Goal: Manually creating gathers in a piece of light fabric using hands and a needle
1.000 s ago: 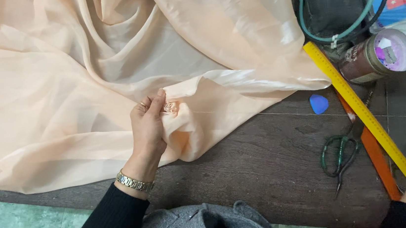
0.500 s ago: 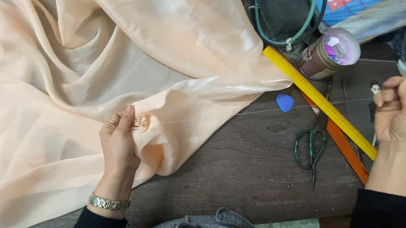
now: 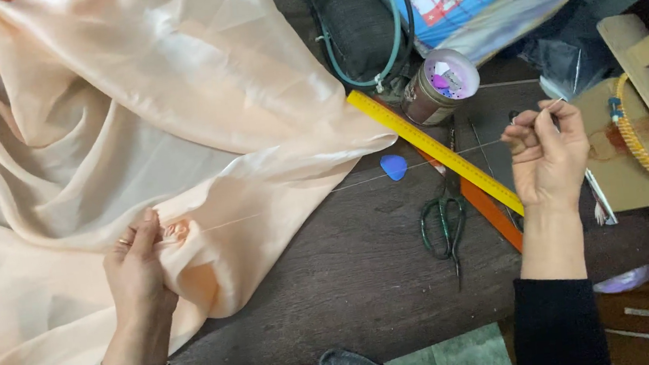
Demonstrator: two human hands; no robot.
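Peach, glossy satin cloth [image 3: 137,129] spreads in soft folds over the dark wooden table [image 3: 350,283], and the left hand [image 3: 139,276] is closed on a small gathered pucker at its near edge. From that pinch a fine pale thread [image 3: 356,182] runs taut to the right, rising slightly, crossing above the blue teardrop chalk [image 3: 394,167] and the long yellow ruler [image 3: 436,150]. At its far end, the right hand [image 3: 548,157] is closed too, fingertips nipped on what looks like a needle, too thin to be sure. So the thread's long axis lies straight between both grips, with the cloth entirely on the left hand's side. Dark-handled scissors [image 3: 441,223] lie below the ruler, untouched.
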